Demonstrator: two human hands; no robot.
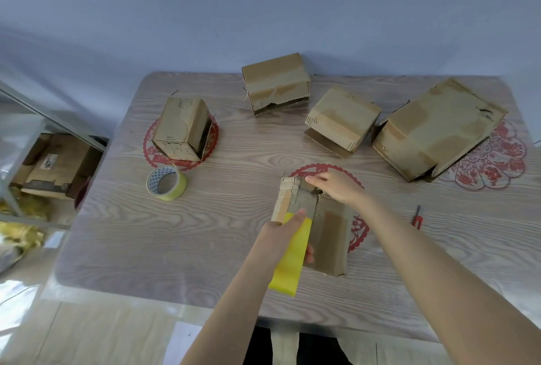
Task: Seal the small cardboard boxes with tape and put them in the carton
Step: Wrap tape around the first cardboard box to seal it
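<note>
A small worn cardboard box [328, 233] stands in the middle of the table, near the front. A strip of yellow tape [291, 262] hangs down its left side toward me. My left hand [281, 233] grips that side with the thumb pressed on the tape's upper end. My right hand [336, 187] rests on the box's ragged far flaps, fingers pointing left. The yellow tape roll [167, 182] lies to the left. Three more small boxes sit further back: one at the left [181, 127], one at the middle back [275, 83], one right of centre [342, 118].
A larger carton [433, 130] lies tilted at the back right of the wooden table [234, 233]. A red cutter [417, 218] lies to the right of my right forearm. A metal shelf with boxes [49, 165] stands on the floor at the left.
</note>
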